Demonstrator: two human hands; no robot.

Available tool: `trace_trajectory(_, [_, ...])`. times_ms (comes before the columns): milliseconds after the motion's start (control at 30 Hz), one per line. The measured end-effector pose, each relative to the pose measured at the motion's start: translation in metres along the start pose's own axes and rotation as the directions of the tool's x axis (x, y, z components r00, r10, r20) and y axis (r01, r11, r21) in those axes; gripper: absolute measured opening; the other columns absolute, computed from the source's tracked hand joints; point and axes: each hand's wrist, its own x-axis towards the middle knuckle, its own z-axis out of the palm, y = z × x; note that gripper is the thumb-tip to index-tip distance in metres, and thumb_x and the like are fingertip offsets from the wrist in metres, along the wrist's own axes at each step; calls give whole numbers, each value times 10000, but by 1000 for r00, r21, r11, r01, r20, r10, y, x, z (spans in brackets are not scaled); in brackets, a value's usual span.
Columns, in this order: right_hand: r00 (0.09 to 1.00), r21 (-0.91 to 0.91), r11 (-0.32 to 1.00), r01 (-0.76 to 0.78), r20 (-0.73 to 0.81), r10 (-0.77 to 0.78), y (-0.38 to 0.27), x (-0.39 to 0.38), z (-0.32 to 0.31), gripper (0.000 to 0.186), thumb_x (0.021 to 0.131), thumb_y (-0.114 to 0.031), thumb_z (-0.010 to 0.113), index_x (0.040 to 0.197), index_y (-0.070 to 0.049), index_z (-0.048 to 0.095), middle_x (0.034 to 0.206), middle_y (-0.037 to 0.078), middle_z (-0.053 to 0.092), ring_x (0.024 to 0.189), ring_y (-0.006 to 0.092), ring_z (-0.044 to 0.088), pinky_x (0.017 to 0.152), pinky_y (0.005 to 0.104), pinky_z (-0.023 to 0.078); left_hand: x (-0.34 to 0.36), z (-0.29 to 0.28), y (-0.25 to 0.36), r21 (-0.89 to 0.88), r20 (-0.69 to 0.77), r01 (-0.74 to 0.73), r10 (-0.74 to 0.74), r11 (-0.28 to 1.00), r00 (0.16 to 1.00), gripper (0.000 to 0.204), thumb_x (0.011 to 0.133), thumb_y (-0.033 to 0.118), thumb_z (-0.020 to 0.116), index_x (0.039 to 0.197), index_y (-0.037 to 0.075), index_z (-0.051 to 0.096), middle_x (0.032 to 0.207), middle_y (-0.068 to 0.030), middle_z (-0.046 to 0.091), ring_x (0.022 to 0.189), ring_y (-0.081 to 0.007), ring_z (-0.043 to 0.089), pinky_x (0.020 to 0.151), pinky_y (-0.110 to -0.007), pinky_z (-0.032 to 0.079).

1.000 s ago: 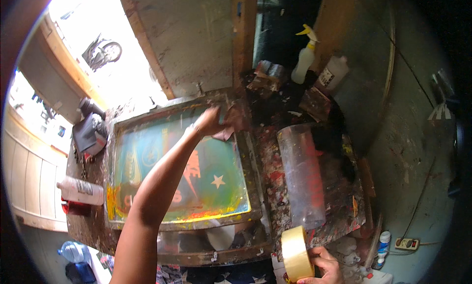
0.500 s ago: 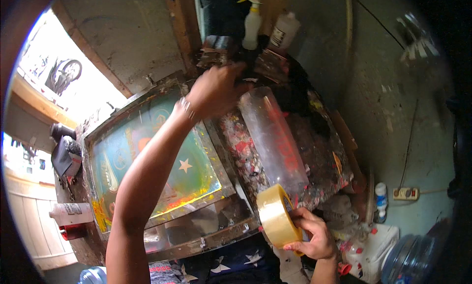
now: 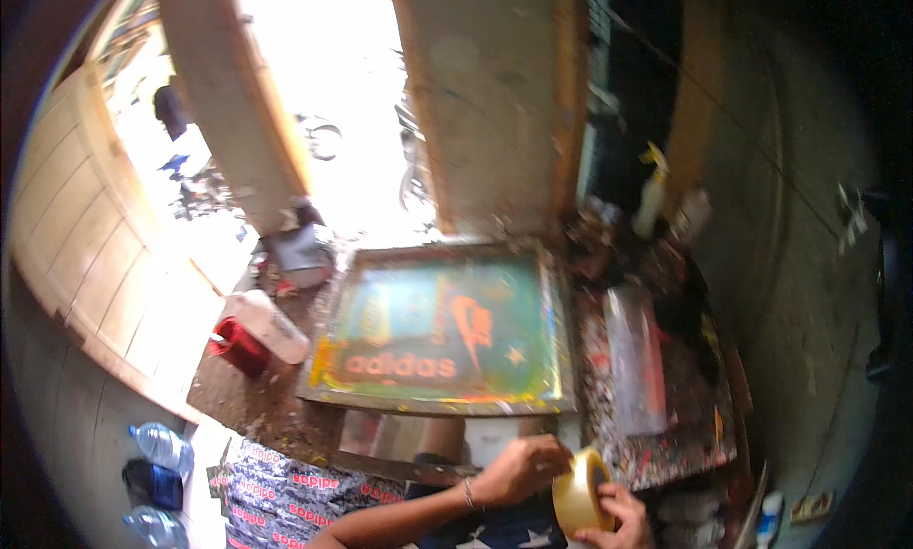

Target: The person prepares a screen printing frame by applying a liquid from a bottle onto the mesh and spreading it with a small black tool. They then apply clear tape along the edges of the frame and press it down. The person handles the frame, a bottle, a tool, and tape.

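My right hand (image 3: pixel 623 519) grips a wide roll of yellowish clear packing tape (image 3: pixel 571 500), its fingers inside the ring and around the rim. Close by the roll's upper left side is my left hand (image 3: pixel 523 468), with a bracelet at the wrist. Its fingers are drawn together near the tape; whatever is between them is too small to make out. Both hands are low in the view, in front of the bench. Beyond them lies a screen printing frame (image 3: pixel 433 406) with paint-stained green mesh and orange designs.
A clear plastic sheet or sleeve (image 3: pixel 635 364) lies on a paint-spattered board (image 3: pixel 699 444) at the right. Behind it stands a spray bottle (image 3: pixel 651 202). To the left are a white bottle (image 3: pixel 271 326), a red container (image 3: pixel 240 347) and patterned printed fabric (image 3: pixel 295 482).
My left hand has drawn back from above the plastic sheet to beside the tape roll. The view has swung left, showing more doorway. My right hand still holds the roll.
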Motion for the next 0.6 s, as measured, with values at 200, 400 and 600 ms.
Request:
trace_trajectory(200, [956,4,978,-209,211,204,-22,-24,34,428,823,-240,782,1087,47,606,962,262,693,926,366,702,787,412,539,-65,32,-14,324,-194,-52,120,945,974,115,909,45,597,1020,14,591,929,-151,571,842,-364,594,740,-417,507])
trace_trajectory(400, [973,66,988,-137,197,122,-1,-44,48,573,818,-443,776,1110,6,574,818,183,691,762,324,711,656,392,564,-92,-29,32,232,-128,-3,33,973,991,145,815,-27,580,951,17,559,855,-191,584,833,-404,608,732,-436,510])
trace_trajectory(600, [865,-138,891,-434,212,454,21,-58,45,673,676,-560,862,996,-6,655,860,175,726,807,305,733,732,391,570,-79,-131,86,463,-295,110,35,880,955,136,821,-39,613,939,28,606,827,-118,621,705,-211,606,677,-316,496])
